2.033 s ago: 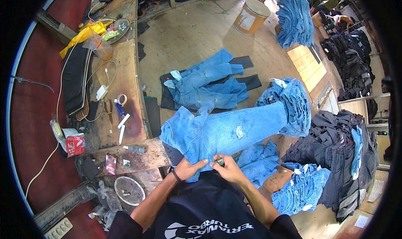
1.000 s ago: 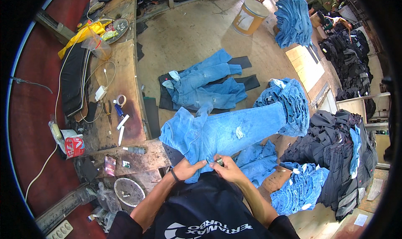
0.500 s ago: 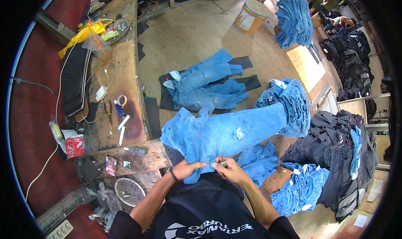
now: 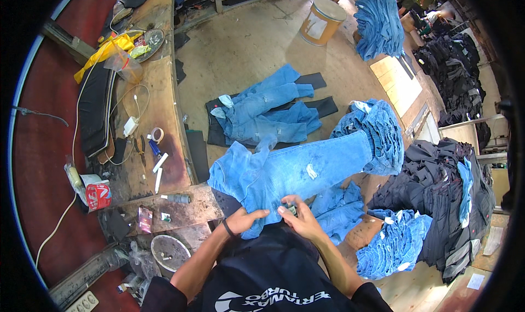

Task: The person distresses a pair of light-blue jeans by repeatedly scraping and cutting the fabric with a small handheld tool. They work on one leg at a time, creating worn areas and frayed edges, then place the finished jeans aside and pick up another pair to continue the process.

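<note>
A pair of light blue jeans point(image 4: 322, 164) lies stretched in front of me, a frayed patch on its leg. My left hand point(image 4: 245, 222) grips the near edge of the denim, thumb on top and fingers hidden under the cloth. Close by on the right, my right hand point(image 4: 299, 220) is closed around a small dark object, mostly covered by the fingers, so its kind does not show. Its thumb and index finger touch a darker worn spot on the jeans. Beyond lies another pair of jeans point(image 4: 268, 112) over black boards.
Stacked jeans point(image 4: 383, 142) stand right of the stretched leg, with another denim pile point(image 4: 391, 246) nearer me. Dark garments point(image 4: 426, 186) heap up at far right. A wooden bench point(image 4: 164, 115) on the left carries pliers point(image 4: 140, 145), tape point(image 4: 156, 135) and a charger point(image 4: 130, 126). A drum point(image 4: 322, 22) stands far back.
My right hand's fingers have opened a little and lifted slightly at the worn spot. The left hand keeps its grip, and the jeans stay nearly in place. The view has shifted slightly.
</note>
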{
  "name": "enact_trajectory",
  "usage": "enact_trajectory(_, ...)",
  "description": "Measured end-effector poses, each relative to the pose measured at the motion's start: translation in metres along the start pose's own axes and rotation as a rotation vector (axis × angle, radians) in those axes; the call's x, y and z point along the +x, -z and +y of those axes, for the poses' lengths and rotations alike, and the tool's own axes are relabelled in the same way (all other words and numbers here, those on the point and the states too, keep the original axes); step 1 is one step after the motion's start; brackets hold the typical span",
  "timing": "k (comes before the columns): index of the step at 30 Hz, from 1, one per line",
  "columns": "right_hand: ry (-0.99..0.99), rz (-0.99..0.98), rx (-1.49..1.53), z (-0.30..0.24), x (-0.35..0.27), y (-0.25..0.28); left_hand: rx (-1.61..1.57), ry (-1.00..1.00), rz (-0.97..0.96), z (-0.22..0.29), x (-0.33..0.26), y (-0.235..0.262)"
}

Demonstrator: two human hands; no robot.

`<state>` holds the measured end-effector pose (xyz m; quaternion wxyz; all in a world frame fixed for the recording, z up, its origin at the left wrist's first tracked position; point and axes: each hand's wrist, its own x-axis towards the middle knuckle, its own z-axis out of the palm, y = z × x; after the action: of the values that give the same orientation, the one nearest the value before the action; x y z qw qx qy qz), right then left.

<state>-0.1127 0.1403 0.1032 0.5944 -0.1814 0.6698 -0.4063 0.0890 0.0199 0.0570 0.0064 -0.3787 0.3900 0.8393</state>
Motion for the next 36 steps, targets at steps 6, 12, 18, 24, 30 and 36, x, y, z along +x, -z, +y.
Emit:
enact_trajectory(6,0.308,0.111,-0.282,-0.006,-0.011,0.019,0.006,0.195,-0.167,0.006,0.005,0.025)
enact_trajectory(12,0.417,0.198,-0.503,-0.008,-0.026,0.018,-0.037,0.299,-0.166,-0.022,0.009,0.048)
enact_trajectory(18,0.441,0.233,-0.535,-0.014,-0.021,0.013,-0.128,0.143,-0.199,-0.040,0.011,0.052)
enact_trajectory(24,0.490,0.207,-0.568,-0.012,-0.005,0.015,-0.144,0.088,-0.252,-0.040,0.009,0.051)
enact_trajectory(30,0.488,0.207,-0.597,-0.021,-0.005,0.017,-0.069,0.048,-0.174,-0.044,0.009,0.050)
enact_trajectory(36,0.500,0.175,-0.589,-0.031,-0.001,0.017,-0.095,0.082,-0.201,-0.047,0.009,0.055)
